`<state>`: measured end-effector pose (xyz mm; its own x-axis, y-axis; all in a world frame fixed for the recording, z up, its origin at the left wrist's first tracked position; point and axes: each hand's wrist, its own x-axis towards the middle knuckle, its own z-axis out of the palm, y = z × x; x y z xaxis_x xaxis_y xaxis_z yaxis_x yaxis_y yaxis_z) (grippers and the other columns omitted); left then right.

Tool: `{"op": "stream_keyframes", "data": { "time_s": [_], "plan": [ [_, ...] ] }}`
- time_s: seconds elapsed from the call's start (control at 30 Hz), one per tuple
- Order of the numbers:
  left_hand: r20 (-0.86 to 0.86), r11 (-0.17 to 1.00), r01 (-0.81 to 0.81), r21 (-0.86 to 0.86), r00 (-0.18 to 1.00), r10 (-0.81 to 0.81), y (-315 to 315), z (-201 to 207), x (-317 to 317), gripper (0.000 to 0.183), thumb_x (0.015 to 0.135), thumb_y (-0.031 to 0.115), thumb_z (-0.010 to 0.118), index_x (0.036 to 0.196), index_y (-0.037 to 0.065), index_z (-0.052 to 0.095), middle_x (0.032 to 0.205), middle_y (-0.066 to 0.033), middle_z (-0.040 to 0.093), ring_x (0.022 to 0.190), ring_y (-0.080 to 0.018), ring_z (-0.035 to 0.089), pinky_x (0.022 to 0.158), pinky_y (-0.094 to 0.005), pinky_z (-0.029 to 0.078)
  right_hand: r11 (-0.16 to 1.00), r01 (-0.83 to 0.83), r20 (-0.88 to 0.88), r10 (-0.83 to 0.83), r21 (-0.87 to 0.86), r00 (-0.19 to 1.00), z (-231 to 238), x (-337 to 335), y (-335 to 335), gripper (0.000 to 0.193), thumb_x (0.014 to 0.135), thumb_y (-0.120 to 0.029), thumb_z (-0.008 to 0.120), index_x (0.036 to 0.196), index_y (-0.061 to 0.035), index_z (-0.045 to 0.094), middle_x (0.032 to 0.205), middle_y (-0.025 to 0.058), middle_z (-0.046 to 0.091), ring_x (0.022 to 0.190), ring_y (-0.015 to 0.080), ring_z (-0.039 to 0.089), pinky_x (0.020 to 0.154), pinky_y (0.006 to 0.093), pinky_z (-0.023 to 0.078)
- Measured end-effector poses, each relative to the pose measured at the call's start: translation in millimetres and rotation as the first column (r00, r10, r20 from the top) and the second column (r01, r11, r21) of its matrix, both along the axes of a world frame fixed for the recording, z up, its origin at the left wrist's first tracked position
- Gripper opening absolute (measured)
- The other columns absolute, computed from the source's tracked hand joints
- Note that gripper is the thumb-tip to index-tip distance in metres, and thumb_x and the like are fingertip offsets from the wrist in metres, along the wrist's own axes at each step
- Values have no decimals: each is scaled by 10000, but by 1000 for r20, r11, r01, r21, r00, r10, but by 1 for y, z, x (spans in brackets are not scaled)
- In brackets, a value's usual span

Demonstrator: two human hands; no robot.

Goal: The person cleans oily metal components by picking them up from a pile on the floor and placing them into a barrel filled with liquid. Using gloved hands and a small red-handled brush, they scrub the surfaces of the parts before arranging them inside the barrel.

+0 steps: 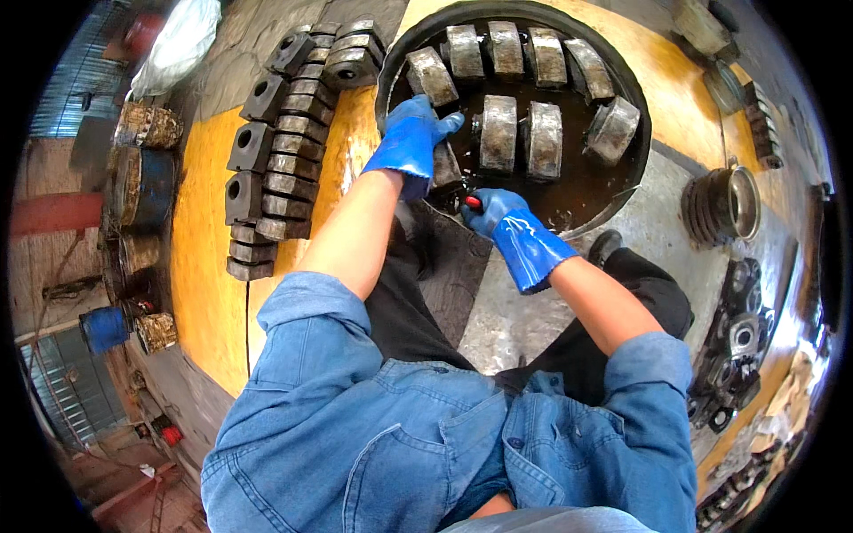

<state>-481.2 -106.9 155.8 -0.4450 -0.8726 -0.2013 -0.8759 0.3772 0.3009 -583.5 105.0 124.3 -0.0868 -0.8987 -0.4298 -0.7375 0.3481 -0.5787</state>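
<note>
Both my hands wear blue rubber gloves. My left hand (413, 133) is at the left rim of a round black tub (647, 115) of dark brown liquid. It grips the upper end of a metal block (446, 167), most of which the glove hides; the thumb points right. My right hand (499, 216) is closed round a red-handled tool (474, 202) at the tub's near rim; the working end cannot be made out. Several worn, curved-top metal blocks (544, 142) stand in the liquid, and another block (431, 75) lies just beyond my left fingers.
Left of the tub, rows of dark metal blocks (291, 164), some with round holes, stand on a yellow floor strip (200, 266). A ribbed metal cylinder (721, 206) stands at right, above a heap of dark metal parts (737, 342). Grimy drums (151, 186) line the far left.
</note>
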Motion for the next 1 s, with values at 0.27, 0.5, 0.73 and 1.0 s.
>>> {"op": "stream_keyframes", "data": {
  "time_s": [0.27, 0.5, 0.73, 1.0],
  "plan": [
    [150, 998, -48, -44, 987, 54, 15, 23, -4, 600, 824, 532, 796, 1103, 2, 763, 1171, -257, 742, 1140, -405, 708, 998, -470, 550, 998, 59, 30, -58, -26, 998, 2, 3, -12, 340, 908, -413, 722, 1153, -182, 772, 1086, 167, 760, 1012, 393, 717, 887, 465, 579],
    [133, 957, 80, -280, 990, -44, 22, 9, 0, 447, 844, 447, 755, 1034, 43, 774, 1056, -228, 760, 1032, -401, 729, 928, -485, 565, 999, 34, 67, -32, -22, 997, -21, 0, -26, 354, 890, -389, 744, 1168, -170, 768, 1104, 175, 759, 1013, 388, 722, 887, 447, 576],
    [431, 816, 576, 52, 724, -539, 56, 17, -21, 431, 981, 499, 591, 1078, 141, 810, 1088, -150, 780, 1084, -382, 715, 1044, -514, 490, 1000, 17, 155, -16, -5, 988, -69, -1, -43, 372, 891, -423, 758, 1171, -178, 773, 1122, 164, 765, 1035, 368, 731, 909, 436, 574],
    [379, 831, 543, 116, 750, -543, 43, 14, -39, 311, 910, 329, 665, 1092, 134, 825, 1159, -147, 779, 1131, -388, 720, 1051, -552, 464, 977, 213, 252, -203, -12, 946, -89, 5, -41, 352, 883, -335, 802, 1152, -109, 778, 1129, 157, 781, 1036, 286, 754, 917, 394, 571]
  ]
}}
